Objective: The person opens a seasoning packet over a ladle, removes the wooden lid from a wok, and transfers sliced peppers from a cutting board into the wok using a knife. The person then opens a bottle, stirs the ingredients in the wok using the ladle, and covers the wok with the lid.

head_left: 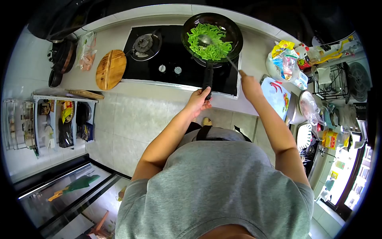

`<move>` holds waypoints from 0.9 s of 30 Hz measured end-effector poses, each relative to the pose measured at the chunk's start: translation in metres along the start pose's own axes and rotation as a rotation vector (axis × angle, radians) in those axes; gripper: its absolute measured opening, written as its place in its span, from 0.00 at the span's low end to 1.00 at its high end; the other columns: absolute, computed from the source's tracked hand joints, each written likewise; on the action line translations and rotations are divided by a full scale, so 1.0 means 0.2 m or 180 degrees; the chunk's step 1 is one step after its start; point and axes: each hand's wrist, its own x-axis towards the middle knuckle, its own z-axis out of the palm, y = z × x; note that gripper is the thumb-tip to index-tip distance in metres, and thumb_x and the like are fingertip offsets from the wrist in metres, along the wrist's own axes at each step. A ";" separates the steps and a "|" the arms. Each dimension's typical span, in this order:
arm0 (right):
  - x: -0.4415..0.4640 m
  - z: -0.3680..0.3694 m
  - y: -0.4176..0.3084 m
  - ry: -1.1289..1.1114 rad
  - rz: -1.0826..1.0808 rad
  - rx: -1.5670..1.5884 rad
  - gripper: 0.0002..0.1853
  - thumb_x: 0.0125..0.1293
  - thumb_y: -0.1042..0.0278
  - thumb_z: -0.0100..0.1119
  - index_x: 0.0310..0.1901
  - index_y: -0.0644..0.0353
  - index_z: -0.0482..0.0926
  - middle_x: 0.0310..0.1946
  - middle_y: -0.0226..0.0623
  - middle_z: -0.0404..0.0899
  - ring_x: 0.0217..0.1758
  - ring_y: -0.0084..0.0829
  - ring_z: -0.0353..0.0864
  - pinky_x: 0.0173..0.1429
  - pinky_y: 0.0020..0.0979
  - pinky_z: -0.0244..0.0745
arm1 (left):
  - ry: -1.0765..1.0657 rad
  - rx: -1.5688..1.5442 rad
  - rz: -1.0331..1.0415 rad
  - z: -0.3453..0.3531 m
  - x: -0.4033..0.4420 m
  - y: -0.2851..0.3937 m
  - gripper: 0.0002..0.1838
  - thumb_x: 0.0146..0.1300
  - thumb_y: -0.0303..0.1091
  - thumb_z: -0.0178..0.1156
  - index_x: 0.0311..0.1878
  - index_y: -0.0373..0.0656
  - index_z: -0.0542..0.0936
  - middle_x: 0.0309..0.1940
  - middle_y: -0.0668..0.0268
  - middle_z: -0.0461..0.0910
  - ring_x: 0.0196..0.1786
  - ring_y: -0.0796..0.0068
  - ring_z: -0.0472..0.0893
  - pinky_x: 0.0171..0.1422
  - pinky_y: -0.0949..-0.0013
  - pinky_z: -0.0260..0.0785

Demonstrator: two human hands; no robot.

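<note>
A dark wok (235, 35) sits over the right burner of the black gas stove (167, 55). Chopped green beans (213, 51) are spread across its bottom. My left hand (197, 101) is wrapped round the end of the wok's black handle (208, 75). Closed on the handle of a metal ladle (205, 39) is my right hand (250, 85), to the right of the wok. The ladle's head rests among the beans, and its shaft is slightly blurred. Part of the right burner is hidden under the wok.
Left of the stove's bare burner (145, 44) lies a round wooden board (111, 69). A light cutting board (270, 97) with red chillies is on the right counter, near a stuffed plastic bag (284, 65). A shelf rack (65, 97) stands at the left.
</note>
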 end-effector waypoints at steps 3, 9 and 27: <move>0.14 -0.08 0.05 0.0219 0.0138 -0.0087 0.22 0.70 0.72 0.42 0.65 0.56 0.70 0.40 0.55 0.83 0.43 0.56 0.83 0.48 0.51 0.79 | 0.0208 0.0152 0.0016 -0.04 -0.02 0.05 0.23 0.65 0.56 0.62 0.43 0.43 0.74 0.33 0.66 0.76 0.26 0.78 0.74 0.35 0.66 0.78; 0.29 0.04 0.24 0.0686 0.0003 -0.0040 0.21 0.67 0.72 0.47 0.61 0.57 0.74 0.36 0.56 0.82 0.42 0.50 0.85 0.48 0.47 0.78 | 0.0420 0.0445 0.0117 -0.14 -0.06 0.11 0.24 0.65 0.57 0.62 0.45 0.43 0.74 0.32 0.68 0.75 0.26 0.80 0.73 0.34 0.69 0.78; -0.17 -0.62 0.12 -0.0041 -0.0276 -0.0279 0.23 0.64 0.70 0.57 0.63 0.47 0.76 0.41 0.55 0.81 0.46 0.53 0.81 0.53 0.47 0.74 | 0.0214 0.0619 0.0075 -0.19 -0.05 0.13 0.23 0.66 0.57 0.61 0.46 0.44 0.75 0.31 0.69 0.75 0.28 0.81 0.73 0.38 0.69 0.76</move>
